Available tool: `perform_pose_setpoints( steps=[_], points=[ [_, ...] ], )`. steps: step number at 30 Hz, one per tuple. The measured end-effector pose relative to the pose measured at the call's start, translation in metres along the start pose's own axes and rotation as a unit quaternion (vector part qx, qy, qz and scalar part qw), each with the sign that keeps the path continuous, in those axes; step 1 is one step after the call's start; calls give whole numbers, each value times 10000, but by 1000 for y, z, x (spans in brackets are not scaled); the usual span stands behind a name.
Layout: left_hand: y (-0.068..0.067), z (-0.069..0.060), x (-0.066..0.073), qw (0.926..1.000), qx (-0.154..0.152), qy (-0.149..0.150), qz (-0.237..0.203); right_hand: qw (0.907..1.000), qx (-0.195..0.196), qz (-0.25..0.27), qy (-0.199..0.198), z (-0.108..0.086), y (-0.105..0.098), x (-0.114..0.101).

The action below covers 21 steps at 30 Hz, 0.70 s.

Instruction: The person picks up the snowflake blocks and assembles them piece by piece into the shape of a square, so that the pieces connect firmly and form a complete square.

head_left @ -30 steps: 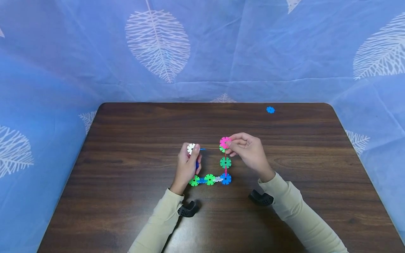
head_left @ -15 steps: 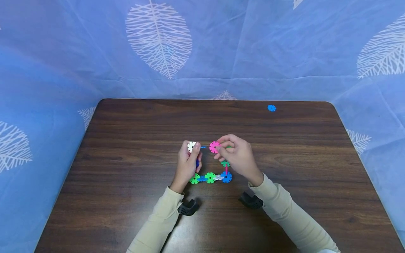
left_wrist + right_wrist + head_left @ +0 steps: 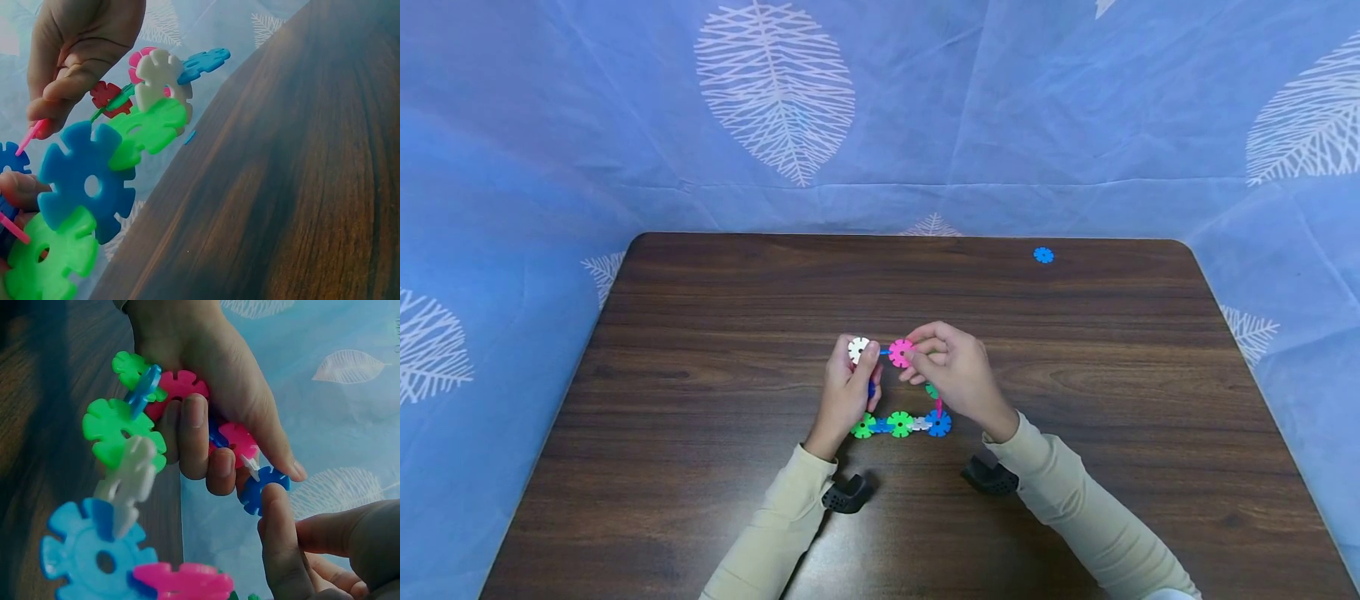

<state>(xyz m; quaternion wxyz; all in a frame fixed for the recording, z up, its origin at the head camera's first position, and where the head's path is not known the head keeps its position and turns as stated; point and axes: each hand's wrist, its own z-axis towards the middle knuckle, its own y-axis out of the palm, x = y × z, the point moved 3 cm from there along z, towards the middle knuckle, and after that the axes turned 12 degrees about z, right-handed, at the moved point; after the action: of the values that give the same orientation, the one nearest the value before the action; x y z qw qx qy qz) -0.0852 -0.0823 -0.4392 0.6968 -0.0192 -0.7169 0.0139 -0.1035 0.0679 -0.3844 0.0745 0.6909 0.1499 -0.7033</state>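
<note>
A chain of notched plastic snowflake discs is held in the air. My left hand (image 3: 846, 383) grips its left side, the thumb on a white disc (image 3: 858, 350). My right hand (image 3: 951, 362) pinches a pink snowflake disc (image 3: 901, 353) between thumb and forefinger. An edge-on blue disc (image 3: 265, 487) sits between the white and pink ones. Along the bottom run green discs (image 3: 900, 424), white and blue links, and a blue corner disc (image 3: 938, 423). Fingers hide part of the right side, where a green disc (image 3: 932, 390) peeks out. Whether pink and blue are fully slotted, I cannot tell.
One loose blue disc (image 3: 1043, 255) lies near the far edge of the dark wooden table (image 3: 737, 283). Blue leaf-patterned cloth (image 3: 895, 100) hangs behind and beside the table. Black wrist cameras (image 3: 847, 494) are worn under both wrists.
My right hand has moved left with the pink disc, from the right side of the chain to the edge-on blue disc beside my left hand. The left hand stays nearly still.
</note>
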Motion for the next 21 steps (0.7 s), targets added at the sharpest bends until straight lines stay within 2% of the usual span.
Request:
perform_pose_setpoints(
  steps=[5, 14, 21],
  points=[
    [1, 0, -2, 9999, -24, 120, 104, 10000, 49, -34, 21, 0, -1, 0],
    [5, 2, -2, 9995, -80, 303, 25, 9996, 225, 155, -100, 0, -1, 2],
    [6, 1, -1, 9993, -112, 355, 62, 9990, 348, 252, 98, 2, 0, 2]
  ],
)
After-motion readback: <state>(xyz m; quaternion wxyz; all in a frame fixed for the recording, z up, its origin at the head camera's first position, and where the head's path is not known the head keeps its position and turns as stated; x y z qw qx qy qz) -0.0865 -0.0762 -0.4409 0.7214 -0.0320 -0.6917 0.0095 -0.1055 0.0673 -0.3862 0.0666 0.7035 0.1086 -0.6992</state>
